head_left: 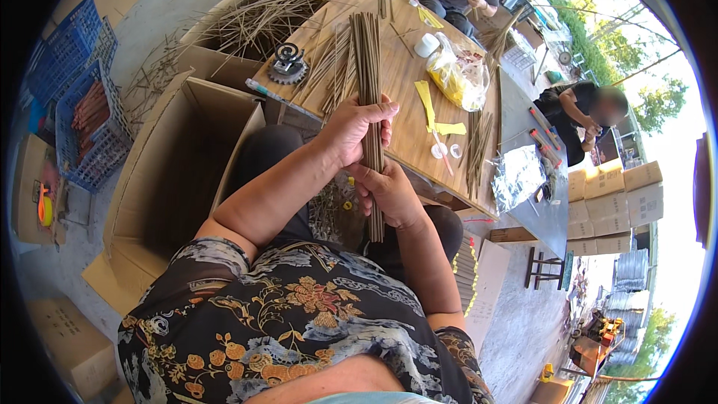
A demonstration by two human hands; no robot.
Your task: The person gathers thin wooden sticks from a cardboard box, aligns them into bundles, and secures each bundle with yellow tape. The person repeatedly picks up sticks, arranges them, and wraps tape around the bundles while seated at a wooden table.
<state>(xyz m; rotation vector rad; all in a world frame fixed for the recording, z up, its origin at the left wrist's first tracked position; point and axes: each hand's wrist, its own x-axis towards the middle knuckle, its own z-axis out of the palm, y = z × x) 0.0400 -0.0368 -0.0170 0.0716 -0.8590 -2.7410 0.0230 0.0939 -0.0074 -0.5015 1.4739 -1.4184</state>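
A long bundle of thin brown sticks [366,52] stands nearly upright in front of me, over the table's near edge. My left hand [351,129] is wrapped round its middle, thumb across the front. Just below, my right hand [389,193] grips the lower part of the same bundle. The lower ends of the sticks reach down over my lap. Loose sticks [329,67] lie on the wooden table [400,123] behind the bundle, left of it. Yellow strips [426,105] and a clear plastic bag with yellow contents [458,78] lie to its right.
An open cardboard box [179,157] stands at my left; another box heaped with sticks [254,19] is beyond it. A black metal tape dispenser-like device [288,64] sits at the table's left corner. Blue crates [82,116] stand far left. Two people [580,116] work beyond the table.
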